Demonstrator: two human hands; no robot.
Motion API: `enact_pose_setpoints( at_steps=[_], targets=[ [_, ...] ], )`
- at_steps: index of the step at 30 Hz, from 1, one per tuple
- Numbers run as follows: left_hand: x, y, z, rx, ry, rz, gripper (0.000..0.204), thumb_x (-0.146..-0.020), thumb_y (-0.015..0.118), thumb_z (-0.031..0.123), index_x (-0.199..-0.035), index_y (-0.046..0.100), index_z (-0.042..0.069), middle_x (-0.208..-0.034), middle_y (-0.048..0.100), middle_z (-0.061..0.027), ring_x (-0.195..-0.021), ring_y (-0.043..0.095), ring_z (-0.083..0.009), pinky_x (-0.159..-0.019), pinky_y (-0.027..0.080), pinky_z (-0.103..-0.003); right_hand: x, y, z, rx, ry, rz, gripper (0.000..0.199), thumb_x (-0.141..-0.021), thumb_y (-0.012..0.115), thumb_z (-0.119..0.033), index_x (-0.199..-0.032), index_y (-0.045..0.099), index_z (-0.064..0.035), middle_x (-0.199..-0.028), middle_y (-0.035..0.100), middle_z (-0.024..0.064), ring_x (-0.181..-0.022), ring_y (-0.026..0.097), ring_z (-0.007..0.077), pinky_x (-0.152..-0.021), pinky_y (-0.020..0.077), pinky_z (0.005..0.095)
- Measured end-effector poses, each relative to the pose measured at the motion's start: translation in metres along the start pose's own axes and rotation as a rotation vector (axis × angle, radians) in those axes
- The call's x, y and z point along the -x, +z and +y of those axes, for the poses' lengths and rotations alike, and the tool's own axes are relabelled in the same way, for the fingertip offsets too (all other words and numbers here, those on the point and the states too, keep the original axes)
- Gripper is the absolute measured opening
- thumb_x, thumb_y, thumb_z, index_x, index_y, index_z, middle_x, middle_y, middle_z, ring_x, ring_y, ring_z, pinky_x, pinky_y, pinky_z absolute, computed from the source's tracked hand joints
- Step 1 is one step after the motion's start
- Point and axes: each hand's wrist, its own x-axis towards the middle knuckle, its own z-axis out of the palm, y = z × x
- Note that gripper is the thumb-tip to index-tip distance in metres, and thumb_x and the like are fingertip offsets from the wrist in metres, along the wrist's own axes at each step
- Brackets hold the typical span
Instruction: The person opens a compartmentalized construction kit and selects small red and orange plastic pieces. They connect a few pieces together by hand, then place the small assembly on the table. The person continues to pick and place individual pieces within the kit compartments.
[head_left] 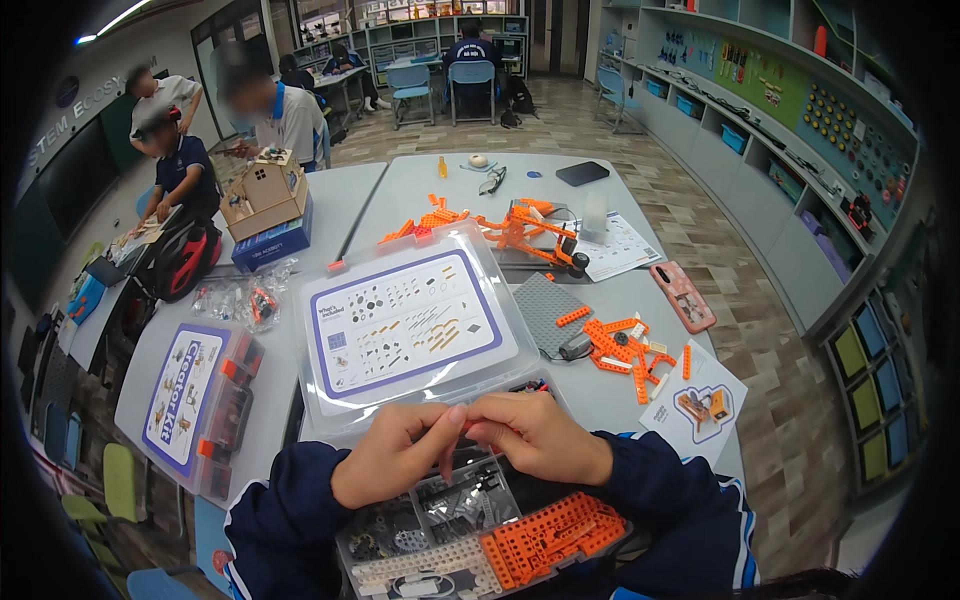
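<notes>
My left hand (395,452) and my right hand (540,435) meet fingertip to fingertip above an open parts box (515,495). Both pinch a small red piece (467,427), mostly covered by the fingers, so its exact kind does not show. Under them, the box's compartments hold orange perforated beams (550,540), whitish beams (430,572), grey gears (408,540) and small black and grey connectors (465,500). The box's clear lid (505,358), with a printed parts sheet inside, stands raised just beyond my hands.
Right of the lid lie a grey studded baseplate (545,310), an orange part-built model (620,345), a picture card (697,405) and a pink phone case (684,297). Another orange model (530,235) sits farther back. A closed kit box (195,405) and a wooden house model (265,195) are left.
</notes>
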Motion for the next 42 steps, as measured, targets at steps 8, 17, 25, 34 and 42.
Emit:
enact_pose_setpoints(
  at_steps=[8, 17, 25, 34, 42],
  targets=[
    [-0.024, -0.010, 0.023, -0.213, 0.130, 0.012, 0.039, -0.107, 0.054, 0.027, -0.086, 0.065, -0.003, -0.067, 0.063, -0.0080, -0.058, 0.061, -0.0143, -0.057, 0.048, -0.029, -0.005, -0.020, -0.005, 0.298, -0.123, 0.155, 0.012, -0.095, 0.068, -0.011, -0.097, 0.067, 0.0013, -0.081, 0.066, 0.0183, -0.074, 0.066, 0.0377, -0.065, 0.0507, 0.0416],
    [-0.024, -0.022, 0.029, -0.423, 0.370, -0.019, 0.012, -0.098, 0.069, 0.013, -0.100, 0.067, 0.001, -0.085, 0.068, -0.0089, -0.074, 0.067, -0.0191, -0.068, 0.052, -0.032, -0.007, -0.016, -0.005, 0.424, -0.249, 0.140, 0.016, -0.093, 0.072, -0.012, -0.085, 0.065, 0.0004, -0.072, 0.060, 0.0155, -0.063, 0.060, 0.0340, -0.058, 0.0457, 0.0416],
    [-0.024, -0.029, 0.023, -0.470, 0.444, -0.016, 0.016, -0.094, 0.073, 0.013, -0.101, 0.065, 0.001, -0.086, 0.068, -0.0140, -0.078, 0.069, -0.0279, -0.069, 0.053, -0.035, -0.004, -0.017, -0.008, 0.371, -0.247, 0.046, 0.012, -0.095, 0.065, -0.007, -0.100, 0.065, 0.0039, -0.079, 0.064, 0.0159, -0.070, 0.064, 0.0342, -0.064, 0.0497, 0.0422],
    [-0.023, -0.017, 0.025, -0.367, 0.353, -0.003, 0.011, -0.097, 0.069, 0.006, -0.102, 0.065, -0.002, -0.082, 0.067, -0.0077, -0.069, 0.065, -0.0132, -0.065, 0.052, -0.028, 0.003, -0.025, -0.011, 0.522, -0.346, 0.033, 0.017, -0.090, 0.070, -0.006, -0.105, 0.069, 0.0008, -0.082, 0.068, 0.0154, -0.073, 0.067, 0.0339, -0.065, 0.0515, 0.0415],
    [-0.019, -0.017, 0.029, -0.406, 0.411, -0.088, 0.004, -0.097, 0.066, 0.000, -0.101, 0.065, -0.002, -0.077, 0.069, -0.0071, -0.062, 0.066, -0.0115, -0.057, 0.050, -0.026, 0.006, -0.025, -0.011, 0.543, -0.469, 0.047, 0.011, -0.087, 0.072, -0.006, -0.093, 0.067, 0.0015, -0.073, 0.062, 0.0121, -0.063, 0.062, 0.0294, -0.057, 0.0473, 0.0405]
  ],
)
